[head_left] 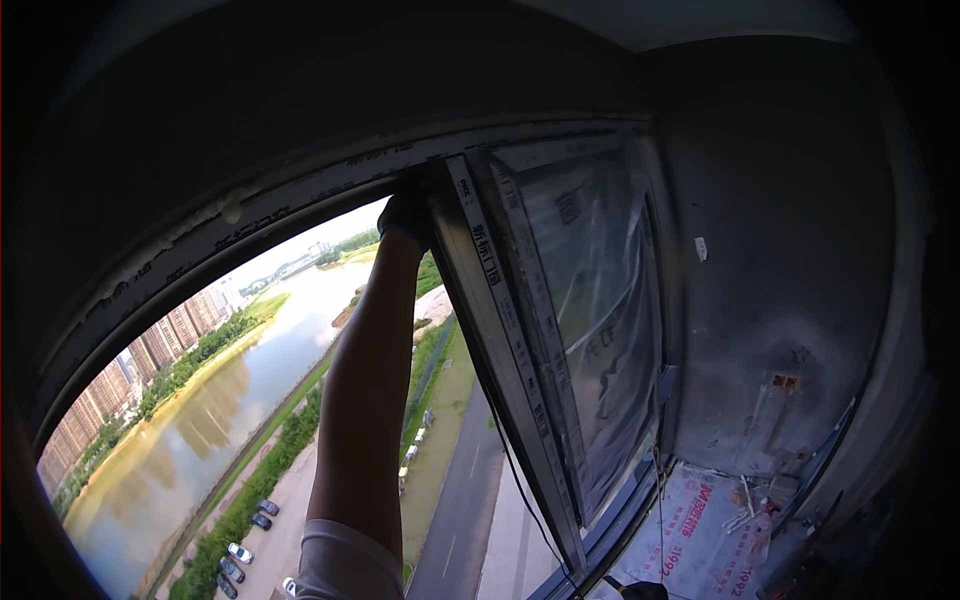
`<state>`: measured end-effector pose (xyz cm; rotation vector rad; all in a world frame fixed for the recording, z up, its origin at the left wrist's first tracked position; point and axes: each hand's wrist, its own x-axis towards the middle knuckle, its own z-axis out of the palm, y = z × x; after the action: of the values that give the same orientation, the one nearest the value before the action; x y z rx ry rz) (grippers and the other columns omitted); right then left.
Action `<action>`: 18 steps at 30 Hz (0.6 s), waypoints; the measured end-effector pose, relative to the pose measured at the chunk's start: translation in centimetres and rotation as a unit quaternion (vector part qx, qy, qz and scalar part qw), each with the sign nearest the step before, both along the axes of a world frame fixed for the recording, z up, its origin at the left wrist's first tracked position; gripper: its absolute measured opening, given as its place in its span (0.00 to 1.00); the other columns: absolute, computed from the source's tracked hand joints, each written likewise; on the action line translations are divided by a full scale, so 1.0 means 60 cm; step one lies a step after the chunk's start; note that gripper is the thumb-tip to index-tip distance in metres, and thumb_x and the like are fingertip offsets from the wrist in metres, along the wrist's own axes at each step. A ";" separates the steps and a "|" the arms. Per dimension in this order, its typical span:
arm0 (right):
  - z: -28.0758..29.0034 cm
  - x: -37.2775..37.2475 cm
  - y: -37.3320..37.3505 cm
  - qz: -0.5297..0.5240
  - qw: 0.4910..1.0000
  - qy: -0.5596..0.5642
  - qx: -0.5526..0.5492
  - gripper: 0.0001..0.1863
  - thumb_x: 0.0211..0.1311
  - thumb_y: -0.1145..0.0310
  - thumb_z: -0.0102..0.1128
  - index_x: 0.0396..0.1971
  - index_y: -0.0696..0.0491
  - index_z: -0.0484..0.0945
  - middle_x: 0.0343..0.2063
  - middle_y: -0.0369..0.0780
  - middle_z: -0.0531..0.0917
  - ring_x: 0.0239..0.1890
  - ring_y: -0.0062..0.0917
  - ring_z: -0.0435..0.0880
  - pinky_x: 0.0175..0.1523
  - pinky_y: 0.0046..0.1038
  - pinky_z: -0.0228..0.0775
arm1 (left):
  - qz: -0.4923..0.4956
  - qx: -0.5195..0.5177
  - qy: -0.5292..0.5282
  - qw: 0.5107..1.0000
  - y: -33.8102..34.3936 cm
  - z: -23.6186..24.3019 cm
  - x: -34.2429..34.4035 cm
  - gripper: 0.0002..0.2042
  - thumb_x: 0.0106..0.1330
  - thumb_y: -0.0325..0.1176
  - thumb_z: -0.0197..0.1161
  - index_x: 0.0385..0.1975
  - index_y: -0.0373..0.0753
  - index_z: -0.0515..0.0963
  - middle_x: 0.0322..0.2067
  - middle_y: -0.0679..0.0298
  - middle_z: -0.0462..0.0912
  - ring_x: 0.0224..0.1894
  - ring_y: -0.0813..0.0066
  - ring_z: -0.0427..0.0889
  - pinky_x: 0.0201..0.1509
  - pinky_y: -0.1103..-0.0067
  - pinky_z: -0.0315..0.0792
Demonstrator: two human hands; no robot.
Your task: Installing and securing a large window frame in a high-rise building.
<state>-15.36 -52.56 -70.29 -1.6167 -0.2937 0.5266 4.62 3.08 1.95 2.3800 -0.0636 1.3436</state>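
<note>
My left hand (404, 217), in a dark glove, is raised to the upper corner of the window opening. It is at the top of the upright window post (490, 270), just under the head of the window frame (290, 208). Deep shadow hides its fingers, so what they grip, if anything, does not show. The bare forearm rises from a grey sleeve across the view outside. A thin dark cable (512, 455) hangs down along the post. I cannot make out my right hand; a dark shape (640, 590) at the bottom edge is too cut off to name.
Right of the post stands a window panel (590, 300) covered in wrinkled plastic film. A dark wall (770, 220) with a small reddish opening (785, 381) is beyond it. Printed protective sheeting (690, 530) lies on the floor with debris (745, 505). Far below outside are a river, road and parked cars.
</note>
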 end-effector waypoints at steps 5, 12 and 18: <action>0.042 -0.010 -0.012 -0.013 0.998 0.055 0.002 0.08 0.68 0.67 0.60 0.35 0.55 0.83 0.19 0.35 0.82 0.18 0.17 0.76 0.24 0.23 0.68 | 0.019 -0.082 -0.008 0.996 -0.073 -0.039 -0.001 0.13 0.76 0.41 0.50 0.47 0.41 0.78 0.28 0.65 0.80 0.29 0.68 0.79 0.35 0.74 0.76; 0.416 0.154 0.132 0.023 0.975 -0.118 0.184 0.15 0.71 0.61 0.59 0.39 0.61 0.80 0.30 0.41 0.87 0.33 0.23 0.88 0.39 0.25 0.80 | -0.297 -0.461 0.003 0.836 -0.049 -0.048 -0.083 0.07 0.71 0.37 0.58 0.37 0.42 0.79 0.18 0.73 0.67 0.16 0.79 0.64 0.16 0.79 0.55; 0.897 0.284 0.352 -0.113 0.728 -0.635 0.232 0.08 0.64 0.66 0.64 0.38 0.53 0.83 0.31 0.40 0.83 0.34 0.32 0.86 0.40 0.29 0.77 | -0.216 -0.465 -0.020 0.858 -0.059 -0.058 -0.110 0.06 0.70 0.35 0.58 0.36 0.42 0.79 0.15 0.73 0.65 0.14 0.79 0.63 0.17 0.78 0.55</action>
<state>1.70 -31.43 -16.47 -1.2350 -1.1211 -0.9028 -1.97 -0.47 -1.54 1.4019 0.0367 0.8938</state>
